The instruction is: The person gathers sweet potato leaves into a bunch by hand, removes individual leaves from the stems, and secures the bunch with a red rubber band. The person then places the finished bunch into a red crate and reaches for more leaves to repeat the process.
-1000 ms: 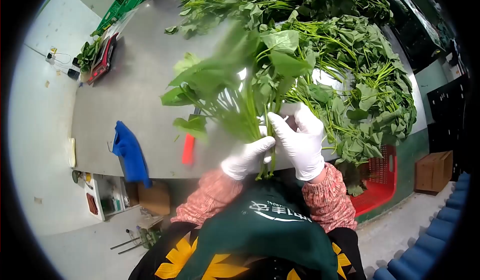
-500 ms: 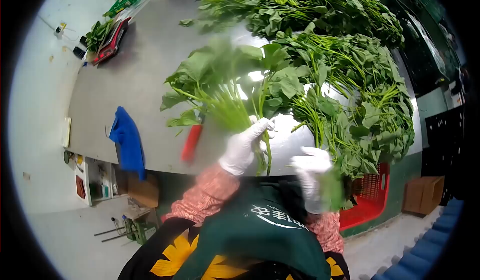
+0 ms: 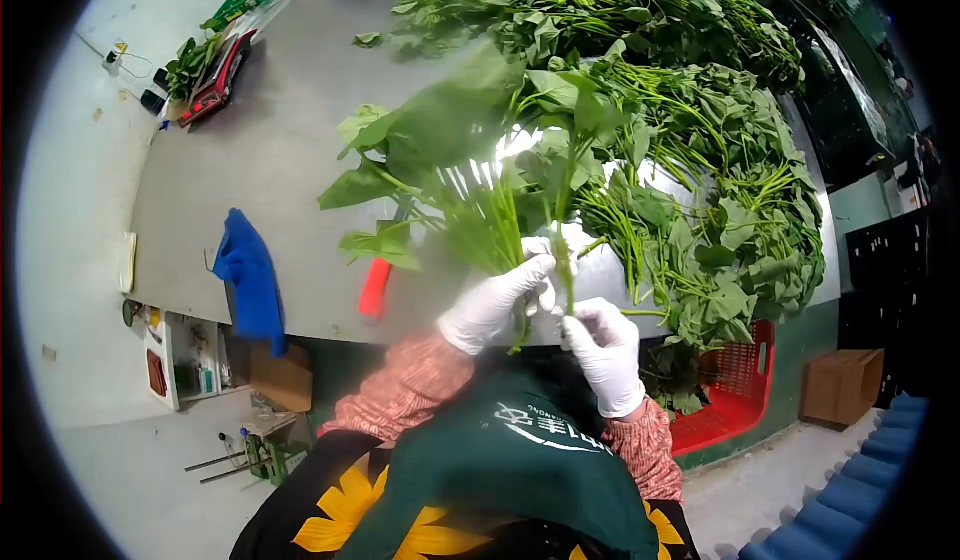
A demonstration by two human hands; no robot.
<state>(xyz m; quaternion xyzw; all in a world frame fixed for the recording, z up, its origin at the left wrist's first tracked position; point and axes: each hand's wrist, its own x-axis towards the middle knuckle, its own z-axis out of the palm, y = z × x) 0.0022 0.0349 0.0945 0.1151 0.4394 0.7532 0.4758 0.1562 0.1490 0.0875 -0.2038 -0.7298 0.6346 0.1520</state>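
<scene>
My left hand (image 3: 498, 302), in a white glove, is closed round the lower stems of a bunch of leafy greens (image 3: 490, 222), whose leaves fan out away from me and are partly blurred. Close beside it, my right hand (image 3: 608, 352), also gloved in white, pinches the lower end of a single leafy stem (image 3: 564, 272) between thumb and fingers. That stem stands upright against the right side of the bunch. A large heap of the same greens (image 3: 725, 200) lies to the right on the metal table (image 3: 300, 160).
Another heap of greens (image 3: 620, 20) lies at the far side. Left of the bunch is a red-handled tool (image 3: 375, 288), its far end partly covered by leaves. A blue cloth item (image 3: 246, 275) hangs over the near edge. A red crate (image 3: 735, 400) with leaves stands below the table at right.
My right hand has moved up and left from near the table's edge toward my left hand. A blurred leafy piece hung from it before; now it pinches a stem beside the bunch.
</scene>
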